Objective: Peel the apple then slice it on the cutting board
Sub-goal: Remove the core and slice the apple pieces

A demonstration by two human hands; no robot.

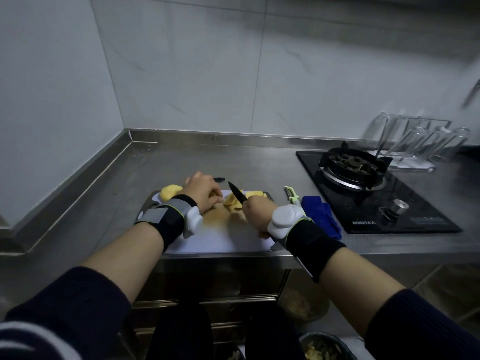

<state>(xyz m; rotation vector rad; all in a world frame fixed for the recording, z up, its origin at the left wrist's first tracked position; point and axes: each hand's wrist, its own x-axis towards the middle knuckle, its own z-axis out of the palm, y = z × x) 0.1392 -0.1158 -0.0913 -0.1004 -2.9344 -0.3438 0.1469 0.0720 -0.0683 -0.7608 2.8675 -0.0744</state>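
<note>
Right hand [255, 207] grips one knife [237, 194], blade axis pointing away and left. Left hand [202, 192] holds an apple piece [217, 200] on one cutting board [220, 237]; one peeled chunk [168, 194] lies beside it

Handle of black-bladed knife [237, 195] buried inside my right hand [255, 210]. What my left hand [204, 190] fingers press: covered, can't tell. Far right, clear drinking glasses [420, 144] smeared. Below, round dark bowl [324, 346] cut by bottom edge.
</note>
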